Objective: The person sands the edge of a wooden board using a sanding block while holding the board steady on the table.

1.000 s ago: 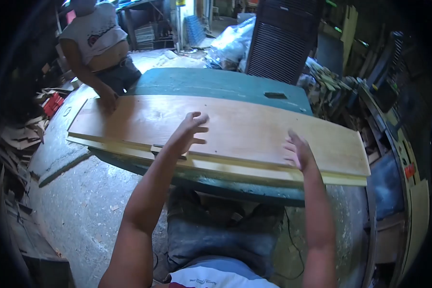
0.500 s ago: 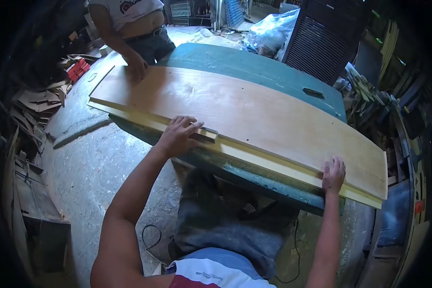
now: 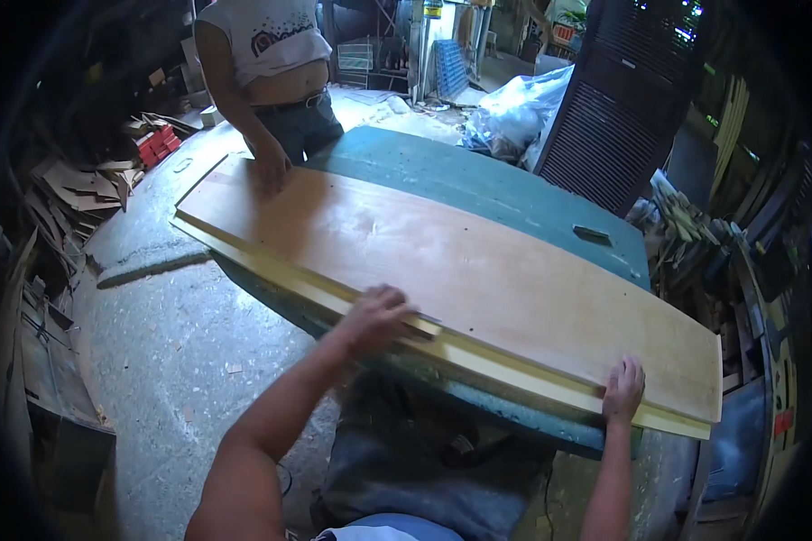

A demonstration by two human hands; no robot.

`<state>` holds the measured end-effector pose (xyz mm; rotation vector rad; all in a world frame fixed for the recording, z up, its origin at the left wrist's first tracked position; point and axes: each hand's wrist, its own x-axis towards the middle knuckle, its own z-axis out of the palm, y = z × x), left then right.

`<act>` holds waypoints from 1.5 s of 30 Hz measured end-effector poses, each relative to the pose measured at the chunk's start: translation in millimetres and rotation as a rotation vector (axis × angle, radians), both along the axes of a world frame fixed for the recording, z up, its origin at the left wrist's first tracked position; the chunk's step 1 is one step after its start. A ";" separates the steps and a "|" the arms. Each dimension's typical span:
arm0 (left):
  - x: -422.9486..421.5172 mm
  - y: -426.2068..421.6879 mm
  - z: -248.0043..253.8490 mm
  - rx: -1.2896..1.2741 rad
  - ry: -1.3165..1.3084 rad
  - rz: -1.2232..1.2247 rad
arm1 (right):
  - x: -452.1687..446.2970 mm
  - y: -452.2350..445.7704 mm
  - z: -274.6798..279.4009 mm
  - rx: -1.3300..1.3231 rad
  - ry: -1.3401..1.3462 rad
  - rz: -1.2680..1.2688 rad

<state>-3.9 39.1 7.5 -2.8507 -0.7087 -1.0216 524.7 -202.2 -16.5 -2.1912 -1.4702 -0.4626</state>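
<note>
Presently: one wooden panel point(image 3: 532, 288), lying flat on the green table point(image 3: 460, 180); your left hand point(image 3: 373, 321), blurred, fingers clamped on a small block point(image 3: 428, 325) at the panel's near edge; your right hand point(image 3: 622, 390), fingers together over that edge, grip unclear.

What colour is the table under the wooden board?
The table is blue-green; it shows best in the head view.

The head-worn camera looks forward and down; board point(image 3: 478, 279) close below.
</note>
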 end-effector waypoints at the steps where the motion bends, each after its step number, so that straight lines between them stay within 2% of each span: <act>1: -24.7 8.4 3.2 -0.037 -0.020 0.033 | -1.6 -0.8 0.9 0.006 -0.004 -0.002; 4: -103.1 40.6 -1.4 -0.019 -0.037 0.228 | -5.4 1.6 3.6 0.024 -0.015 -0.019; 6: -110.2 42.7 2.5 0.066 0.002 0.251 | -18.6 2.5 9.5 0.014 -0.009 -0.051; 9: -34.9 12.0 0.6 0.000 0.041 0.025 | -18.4 3.4 10.5 -0.001 -0.026 -0.063; 11: 56.5 -30.5 -3.9 0.025 -0.042 -0.121 | -15.5 0.9 8.7 0.011 -0.027 -0.050; 12: 101.5 -48.9 -22.0 -0.088 -0.093 -0.159 | -12.8 1.5 7.3 0.035 -0.022 -0.033; 14: 171.9 -86.5 -29.2 0.092 -0.149 -0.160 | 4.3 3.8 2.2 0.013 -0.033 -0.025; 15: 191.1 -95.3 -20.7 0.107 -0.037 -0.116 | 10.0 -2.4 -4.6 -0.023 -0.030 -0.018; 16: 191.5 -97.6 -12.8 0.017 0.017 -0.051 | 13.0 -9.1 -4.7 -0.035 0.003 -0.016; 19: 127.3 -62.2 -14.1 -0.084 -0.200 -0.117 | 22.1 -14.6 -7.7 -0.028 0.016 0.002; 20: 90.1 -47.4 -11.1 0.063 -0.161 0.011 | 25.2 -13.7 -8.6 0.028 -0.027 0.022; 22: -1.5 -4.8 -6.6 0.036 -0.077 0.063 | 21.4 -13.1 -10.7 0.026 -0.025 0.008; 24: -78.5 28.1 -3.2 0.152 -0.034 0.226 | 21.8 -10.6 -8.6 0.033 -0.037 0.009; 26: -91.8 32.0 -0.2 0.068 -0.025 0.224 | 19.6 -10.5 -7.7 -0.046 -0.162 -0.001; 28: -72.2 24.0 -9.3 -0.038 -0.079 0.156 | 4.0 -9.4 1.1 -0.014 -0.097 -0.027; 29: -35.2 0.7 1.5 0.042 -0.004 0.098 | -1.5 -8.0 5.9 0.016 -0.042 -0.053; 30: 1.0 -17.9 5.3 0.123 -0.028 -0.087 | 0.9 -22.0 1.2 0.032 -0.054 -0.053; 31: 37.9 -14.1 -44.0 0.207 0.067 -0.048 | 13.0 -27.9 -12.8 -0.018 -0.070 -0.059; 32: 88.6 -33.1 -35.7 0.043 -0.087 -0.068 | 22.4 -10.2 -16.8 -0.049 -0.086 -0.069; 33: 124.6 -62.7 -17.3 0.044 -0.201 -0.096 | 24.4 1.8 -10.0 -0.012 -0.108 -0.065; 35: 142.6 -87.1 -4.7 0.011 -0.121 0.023 | 17.1 -11.1 -11.4 0.067 -0.082 0.000; 36: 137.1 -87.0 -2.5 -0.056 -0.072 0.056 | 14.0 -18.7 -11.2 0.023 -0.080 0.012; 38: 103.6 -70.8 -6.1 -0.008 -0.061 0.108 | 16.5 -12.0 -5.0 0.043 -0.043 0.002; 40: 30.2 -24.7 -11.5 -0.063 -0.131 0.031 | 18.8 -10.6 -7.5 0.034 -0.066 0.005; 42: -47.7 17.2 -18.1 0.102 -0.040 0.150 | 18.0 -9.9 -7.7 0.047 -0.080 -0.005; 45: -134.7 59.9 -16.3 0.096 -0.112 0.263 | 18.3 -8.5 -8.4 0.052 -0.096 -0.025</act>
